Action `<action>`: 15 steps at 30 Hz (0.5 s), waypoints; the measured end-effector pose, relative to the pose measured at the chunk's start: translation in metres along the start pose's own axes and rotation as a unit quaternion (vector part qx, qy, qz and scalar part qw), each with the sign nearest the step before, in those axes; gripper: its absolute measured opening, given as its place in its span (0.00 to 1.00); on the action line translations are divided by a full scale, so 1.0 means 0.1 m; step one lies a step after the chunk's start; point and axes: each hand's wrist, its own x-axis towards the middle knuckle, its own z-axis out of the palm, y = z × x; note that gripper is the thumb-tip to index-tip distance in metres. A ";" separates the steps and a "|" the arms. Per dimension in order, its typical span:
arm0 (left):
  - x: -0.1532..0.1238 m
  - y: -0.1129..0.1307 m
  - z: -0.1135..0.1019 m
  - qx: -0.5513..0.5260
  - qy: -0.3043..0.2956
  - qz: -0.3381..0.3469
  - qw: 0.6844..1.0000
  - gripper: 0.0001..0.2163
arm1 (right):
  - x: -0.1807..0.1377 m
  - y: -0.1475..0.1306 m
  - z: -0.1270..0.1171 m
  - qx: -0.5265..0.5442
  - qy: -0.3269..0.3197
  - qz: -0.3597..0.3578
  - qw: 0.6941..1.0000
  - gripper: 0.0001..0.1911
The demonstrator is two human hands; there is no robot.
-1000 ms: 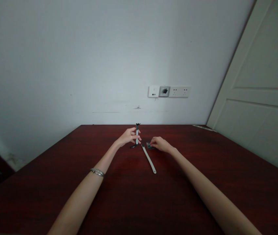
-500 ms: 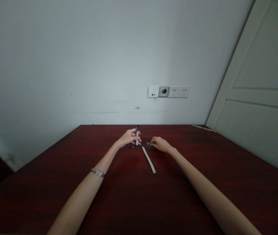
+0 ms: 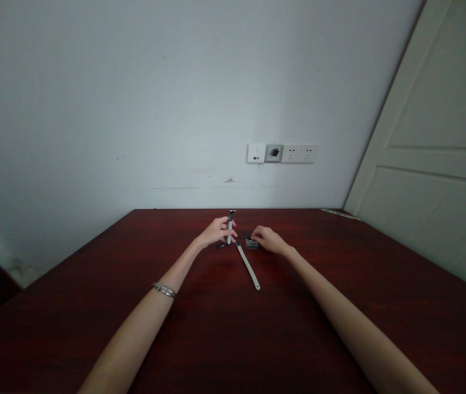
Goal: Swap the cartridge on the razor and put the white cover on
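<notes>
My left hand (image 3: 216,231) is closed round a thin white stick-like piece with a dark top (image 3: 230,225), held upright on the dark red table (image 3: 224,328). A small dark bit (image 3: 221,245) lies just under that hand. My right hand (image 3: 268,239) pinches a small dark grey block (image 3: 251,243) that rests on the table. Between both hands a long white strap-like strip (image 3: 248,265) lies flat, running toward me.
A white wall stands behind the table with a row of sockets (image 3: 282,154). A white door (image 3: 442,164) is at the right. A thin strip of paper (image 3: 337,214) lies at the table's far right edge. A bracelet (image 3: 163,289) is on my left wrist.
The upright piece in my left hand has turned slightly, so its dark top looks narrower. My right hand has lifted the dark block a little at one edge.
</notes>
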 end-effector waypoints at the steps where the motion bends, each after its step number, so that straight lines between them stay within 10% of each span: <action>1: 0.00 0.00 0.01 0.003 0.008 -0.001 1.000 0.12 | 0.01 0.00 -0.03 0.016 0.009 -0.004 1.000 0.09; 15: 0.00 0.05 0.10 -0.014 0.068 0.015 0.997 0.11 | 0.07 -0.39 -0.40 0.280 -0.045 0.035 0.958 0.11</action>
